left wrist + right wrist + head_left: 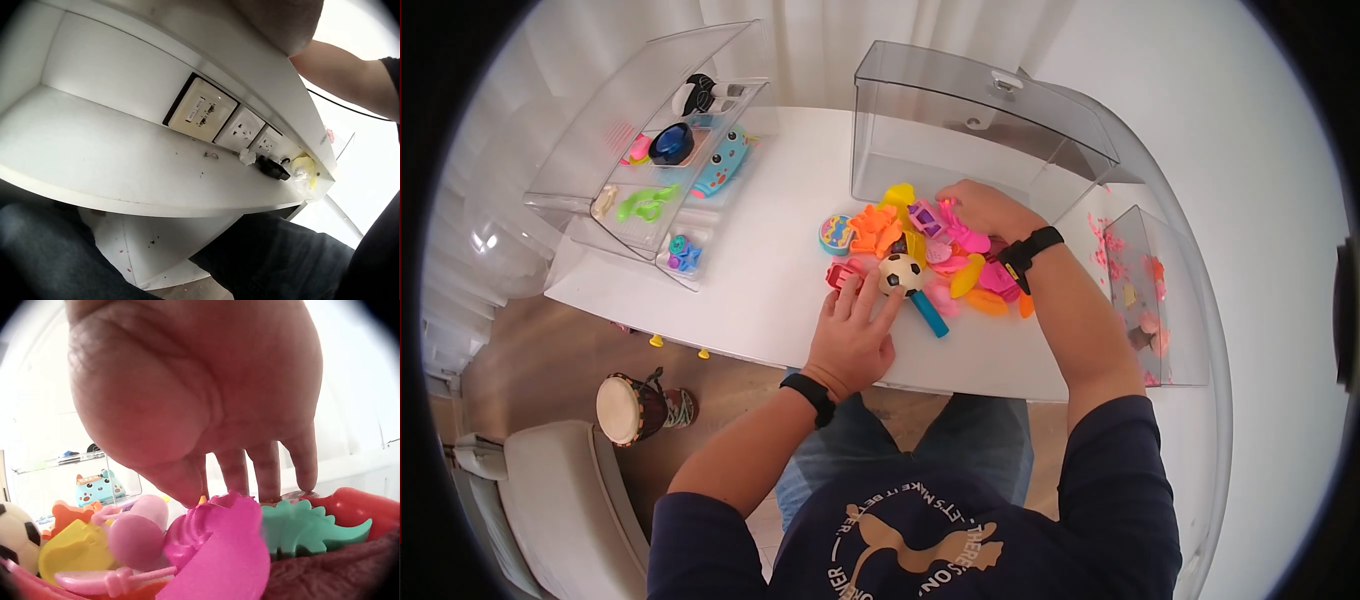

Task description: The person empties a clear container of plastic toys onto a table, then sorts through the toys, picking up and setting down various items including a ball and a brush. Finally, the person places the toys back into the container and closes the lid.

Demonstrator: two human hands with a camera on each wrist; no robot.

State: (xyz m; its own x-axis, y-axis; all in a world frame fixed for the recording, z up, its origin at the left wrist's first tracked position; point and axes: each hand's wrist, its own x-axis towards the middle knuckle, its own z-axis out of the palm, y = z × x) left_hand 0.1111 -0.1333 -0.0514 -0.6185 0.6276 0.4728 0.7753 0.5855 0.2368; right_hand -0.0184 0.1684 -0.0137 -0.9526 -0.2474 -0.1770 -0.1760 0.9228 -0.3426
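A pile of colourful toys lies on the white table. My left hand (pixel 852 338) rests at its near left side, fingers spread and fairly straight, by the red toy (pixel 840 275) and the soccer ball (pixel 899 275). At the pile's far right side is my right hand (pixel 988 212), next to a pink toy (pixel 966 236). In the right wrist view the fingers of my right hand (pixel 200 381) point down behind a magenta toy (pixel 225 556) and a green dinosaur shape (pixel 306 528); some fingertips are hidden. A blue stick (pixel 929 314) lies below the ball.
A clear empty bin (pixel 960 100) stands behind the pile. At the left, a clear shelved case (pixel 560 205) holds several toys. Another clear box (pixel 1175 345) with pink bits stands at the right. Under the tabletop, a white shelf (pixel 125 162) has sockets. A drum (pixel 619 410) is on the floor.
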